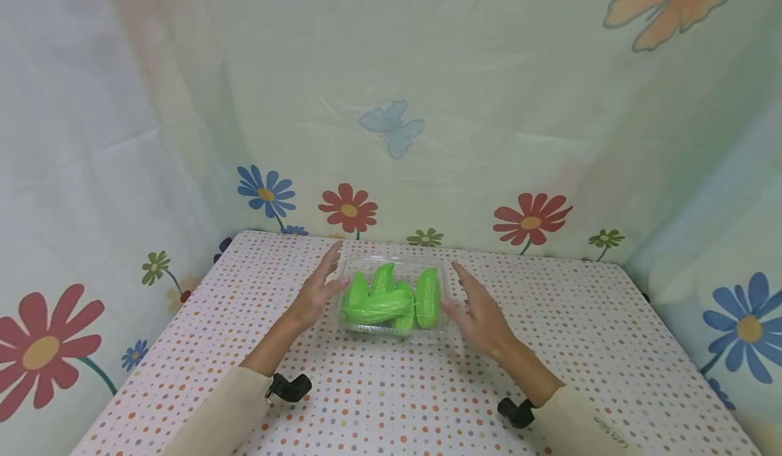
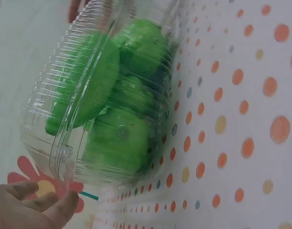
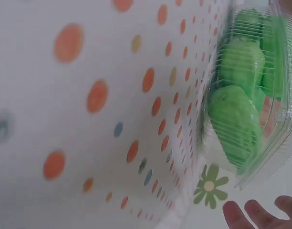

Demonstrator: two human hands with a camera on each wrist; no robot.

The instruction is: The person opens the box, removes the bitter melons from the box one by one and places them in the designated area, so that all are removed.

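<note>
A clear plastic clamshell box [image 1: 391, 260] sits on the table, its lid down over several bright green, ridged, gourd-like pieces [image 1: 379, 307]. One piece lies slantwise across the others. My left hand [image 1: 313, 296] is at the box's left side, fingers extended and thumb toward its edge. On the opposite side is my right hand [image 1: 485, 317], also with straight fingers, its thumb close to the right edge. In the left wrist view, fingertips [image 2: 65, 207] appear right by the box rim; whether they touch it I cannot tell. The right wrist view has fingertips [image 3: 234, 212] just off the box.
A white tablecloth [image 1: 391, 408] with coloured dots covers the table. Hanging cloth [image 1: 464, 150] printed with flowers and butterflies encloses the back and both sides. A black wrist device [image 1: 290, 388] is on the left arm, and another [image 1: 516, 413] on the right.
</note>
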